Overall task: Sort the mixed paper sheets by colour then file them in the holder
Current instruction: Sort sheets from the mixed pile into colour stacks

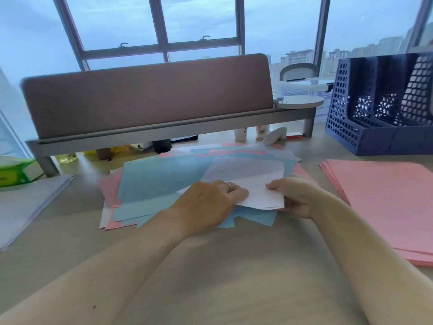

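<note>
A mixed pile of blue, pink and white sheets [159, 184] lies in the middle of the desk. On top of it rests a white sheet [248, 177], its near edge lifted. My left hand [210, 202] presses on that edge with its fingertips. My right hand [295, 198] pinches the sheet's near right corner, thumb on top. A sorted stack of pink sheets [384, 202] sits at the right. The dark blue mesh file holder [365, 139] stands at the back right with its slots showing nothing inside.
A stack of white or clear sheets [28, 207] lies at the left edge, with a green tissue pack [14, 172] behind it. A brown desk divider [145, 97] on a grey rail closes the back. Cups and small items stand beneath it.
</note>
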Demonstrator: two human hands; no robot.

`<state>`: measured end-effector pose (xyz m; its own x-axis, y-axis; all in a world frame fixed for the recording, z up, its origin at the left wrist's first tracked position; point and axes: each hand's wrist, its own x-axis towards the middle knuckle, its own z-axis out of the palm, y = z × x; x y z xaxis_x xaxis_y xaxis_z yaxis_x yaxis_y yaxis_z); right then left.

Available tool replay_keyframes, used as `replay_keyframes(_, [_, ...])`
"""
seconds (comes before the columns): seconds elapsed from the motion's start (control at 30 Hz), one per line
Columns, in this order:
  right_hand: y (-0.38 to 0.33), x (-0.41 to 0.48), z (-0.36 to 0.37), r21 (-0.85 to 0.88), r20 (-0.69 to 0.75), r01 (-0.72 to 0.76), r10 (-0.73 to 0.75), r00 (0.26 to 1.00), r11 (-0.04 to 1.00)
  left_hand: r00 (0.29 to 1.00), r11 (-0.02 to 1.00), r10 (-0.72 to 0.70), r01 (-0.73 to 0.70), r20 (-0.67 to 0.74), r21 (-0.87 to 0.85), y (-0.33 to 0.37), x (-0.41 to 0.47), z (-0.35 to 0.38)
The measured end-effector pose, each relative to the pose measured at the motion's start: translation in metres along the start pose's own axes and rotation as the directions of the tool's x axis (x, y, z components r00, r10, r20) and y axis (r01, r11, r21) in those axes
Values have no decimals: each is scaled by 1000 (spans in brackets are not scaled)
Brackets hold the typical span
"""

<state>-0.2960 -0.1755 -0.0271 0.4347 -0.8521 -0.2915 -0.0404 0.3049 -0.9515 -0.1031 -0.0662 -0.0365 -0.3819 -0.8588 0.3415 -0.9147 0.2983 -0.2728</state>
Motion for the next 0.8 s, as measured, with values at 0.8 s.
replay_keyframes(0.8, [-1, -16, 330, -283, 395, 198, -74, 916, 939, 218, 71, -924, 905, 313, -420, -189, -270, -134])
